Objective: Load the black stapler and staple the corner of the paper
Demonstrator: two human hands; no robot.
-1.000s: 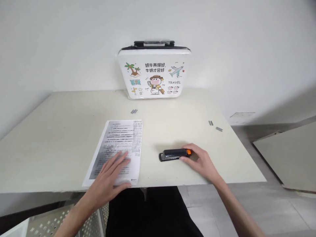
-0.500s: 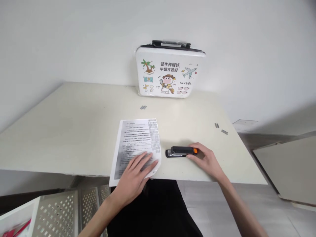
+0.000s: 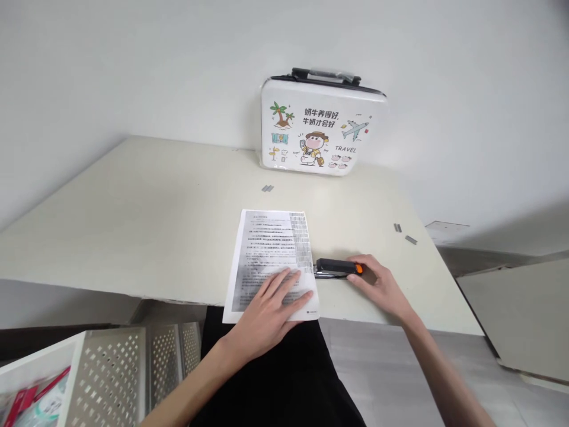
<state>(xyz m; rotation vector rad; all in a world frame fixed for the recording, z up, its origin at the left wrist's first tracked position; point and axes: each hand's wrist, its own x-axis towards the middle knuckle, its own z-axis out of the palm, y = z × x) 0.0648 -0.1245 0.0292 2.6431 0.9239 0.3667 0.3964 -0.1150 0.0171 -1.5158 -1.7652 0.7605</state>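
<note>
A printed sheet of paper lies near the table's front edge, its lower end hanging over it. My left hand rests flat on the sheet's lower part, fingers spread. A black stapler with an orange end lies just right of the paper, its front touching the sheet's right edge. My right hand has its fingers closed around the stapler's orange rear end.
A white case with cartoon prints stands against the wall at the back of the cream table. Staple strips lie behind the paper and at the right. A perforated metal basket sits below left.
My left hand has slid the paper to the right until its edge meets the stapler. My right hand has stayed on the stapler. The view has shifted left.
</note>
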